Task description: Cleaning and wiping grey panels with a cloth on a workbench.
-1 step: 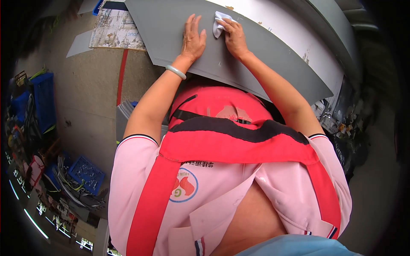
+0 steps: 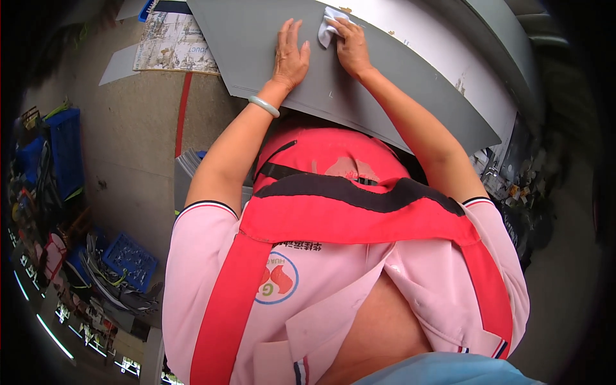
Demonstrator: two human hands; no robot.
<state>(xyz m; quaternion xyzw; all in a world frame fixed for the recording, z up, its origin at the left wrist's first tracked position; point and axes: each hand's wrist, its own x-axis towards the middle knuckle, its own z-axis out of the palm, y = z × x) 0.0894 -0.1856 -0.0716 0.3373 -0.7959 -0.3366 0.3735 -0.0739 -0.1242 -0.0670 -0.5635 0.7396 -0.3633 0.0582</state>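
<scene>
So far left, lower down the frame, there's a blue crate (image 2: pixel 129 263) of small bits on the floor, probably parked there to stay clear of the arms. Upper left, a scuffed white board (image 2: pixel 172 43) sits just beside the big grey panel (image 2: pixel 247 42). Top centre, the left hand (image 2: pixel 292 62) rests palm-down on that panel, fingers loosely spread, holding nothing; my guess is it's steadying the piece. Right of it, the white cloth (image 2: pixel 328 29) is bunched under the fingers of the right hand (image 2: pixel 353 50), pinched against the panel near its upper edge, likely so it won't slip. So the cloth's between the hands, touching the right and apart from the left, with the panel under both.
</scene>
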